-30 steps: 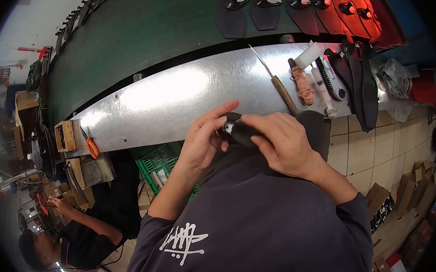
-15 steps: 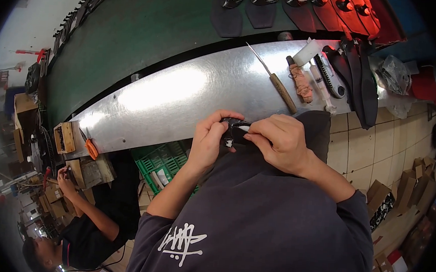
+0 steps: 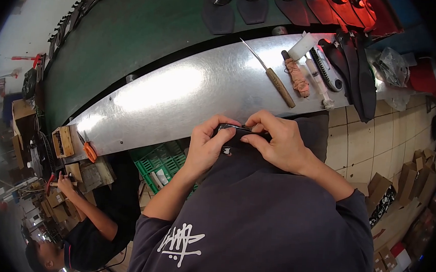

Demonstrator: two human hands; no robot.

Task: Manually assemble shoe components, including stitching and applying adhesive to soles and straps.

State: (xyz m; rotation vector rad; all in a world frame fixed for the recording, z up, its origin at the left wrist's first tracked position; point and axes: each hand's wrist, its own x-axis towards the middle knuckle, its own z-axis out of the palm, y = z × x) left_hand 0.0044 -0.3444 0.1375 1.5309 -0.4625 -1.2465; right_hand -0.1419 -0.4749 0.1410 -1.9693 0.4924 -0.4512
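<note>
Just in front of my body, close to the near edge of the metal bench, both hands hold a glossy black curved piece with a small white mark at its lower left end. My left hand pinches its left end, thumb on the near side and fingers over the far side. At the right, my right hand grips the other end between thumb and bent fingers. The fingers cover much of the piece, and its exact kind cannot be made out.
On the metal bench lie a wooden-handled awl, a cloth-wrapped tool and a black brush. Orange-handled scissors are left. Dark flat pieces line the green belt. A co-worker sits lower left.
My right hand has turned and its fingers have shifted along the top edge of the black piece, which has tipped so its white patch no longer shows. My left hand keeps its hold.
</note>
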